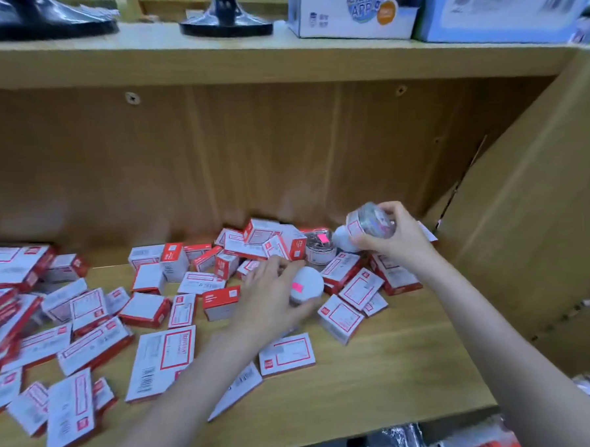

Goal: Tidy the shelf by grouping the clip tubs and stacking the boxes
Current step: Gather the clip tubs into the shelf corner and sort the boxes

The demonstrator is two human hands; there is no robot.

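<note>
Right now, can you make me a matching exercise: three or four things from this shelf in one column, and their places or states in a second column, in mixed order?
Column 1:
1. clear clip tub
2. white-lidded tub
3. tub with pink sticker
4. blue box

Column 2:
A. stands on the upper shelf
B. gripped by the left hand, low among the boxes
C. held up, tilted, by the right hand
D. stands at the back among the red and white boxes

Pairs: 1-C, 2-B, 3-D, 4-A
</note>
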